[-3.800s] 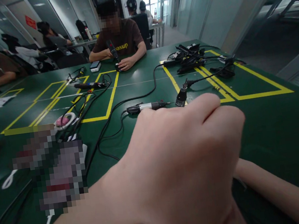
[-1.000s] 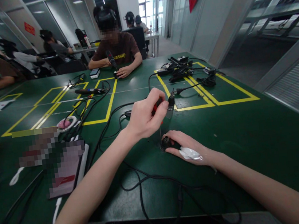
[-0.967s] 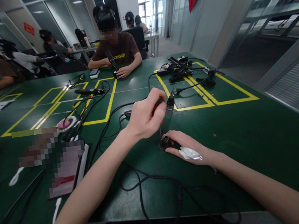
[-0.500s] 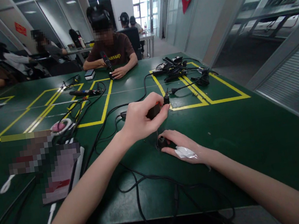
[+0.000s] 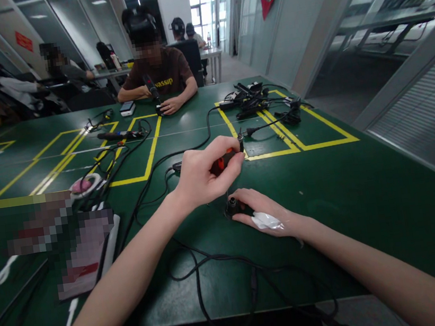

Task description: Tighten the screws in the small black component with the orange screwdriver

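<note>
My left hand (image 5: 206, 172) is closed around a dark corded electric screwdriver (image 5: 223, 162) with orange-red patches, held above the table. Its narrow black end (image 5: 241, 141) sticks out past my thumb and fingers on the right, and its cord runs off from the left side. Below it, my right hand (image 5: 262, 210) rests on the green table, thumb and fingers closed on a small black cylindrical piece (image 5: 232, 206) with a ringed top. The piece stands upright on the table; its right side is covered by my fingers. A clear-and-white patch (image 5: 267, 221) is taped to my right wrist.
Loose black cable (image 5: 250, 257) loops across the table's front. Two phone-like devices (image 5: 87, 252) lie left, beside a tape roll (image 5: 85, 185). Yellow tape outlines (image 5: 329, 144) mark the table, with a black cable heap (image 5: 249, 97) at the back. A co-worker (image 5: 158, 74) sits opposite, holding a similar tool.
The view has shifted slightly, so things appear a little further left. More of the screwdriver's orange-red patches shows between my left fingers. My right hand stays at the black piece.
</note>
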Tool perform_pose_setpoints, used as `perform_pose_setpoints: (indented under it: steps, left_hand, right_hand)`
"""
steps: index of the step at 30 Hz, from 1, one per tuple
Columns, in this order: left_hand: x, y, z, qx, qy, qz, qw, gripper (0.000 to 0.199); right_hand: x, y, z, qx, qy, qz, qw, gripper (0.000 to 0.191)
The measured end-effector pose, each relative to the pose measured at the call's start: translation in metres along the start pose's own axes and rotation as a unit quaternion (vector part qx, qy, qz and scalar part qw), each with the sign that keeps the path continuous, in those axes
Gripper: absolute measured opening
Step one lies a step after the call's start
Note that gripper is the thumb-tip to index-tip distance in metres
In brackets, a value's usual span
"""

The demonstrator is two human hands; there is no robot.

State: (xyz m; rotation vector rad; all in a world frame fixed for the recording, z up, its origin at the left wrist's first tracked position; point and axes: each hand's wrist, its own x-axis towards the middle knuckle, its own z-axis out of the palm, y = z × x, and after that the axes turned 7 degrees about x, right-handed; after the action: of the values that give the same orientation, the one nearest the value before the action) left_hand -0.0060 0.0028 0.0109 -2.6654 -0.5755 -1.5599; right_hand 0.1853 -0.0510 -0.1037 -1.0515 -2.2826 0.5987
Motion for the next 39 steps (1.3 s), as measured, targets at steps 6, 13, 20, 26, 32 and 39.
perform_pose_setpoints:
  steps: [6,13,20,26,32,39]
  left_hand:
    - [0.0013,0.0002,-0.0002,0.008,0.027,0.004,1.0,0.019]
    - [0.0,-0.0042,-0.0041,-0.004,-0.011,0.031,0.999,0.027]
    - [0.0001,0.0021,-0.0017,-0.016,0.001,0.005,1.0,0.009]
    - [0.0018,0.0054,-0.0014,0.015,0.014,-0.001,1.0,0.026]
    - [0.0019,0.0052,-0.0007,0.016,0.012,0.014,1.0,0.011]
    - [-0.0002,0.0058,0.0048,-0.048,0.009,0.01,0.999,0.004]
  right_hand:
    - [0.0006,-0.003,-0.0018,0.001,-0.004,0.002,1.0,0.026]
    - [0.0014,0.0005,0.0009,0.011,-0.001,-0.001,1.0,0.026]
    - [0.0004,0.0008,0.0015,0.004,0.008,0.001,1.0,0.026]
    - [0.0003,-0.0015,-0.0002,0.002,0.004,0.012,1.0,0.026]
    - [0.0004,-0.0008,0.0007,0.007,0.007,0.004,1.0,0.026]
    - [0.0008,0.001,0.0015,0.006,0.008,0.003,1.0,0.026]
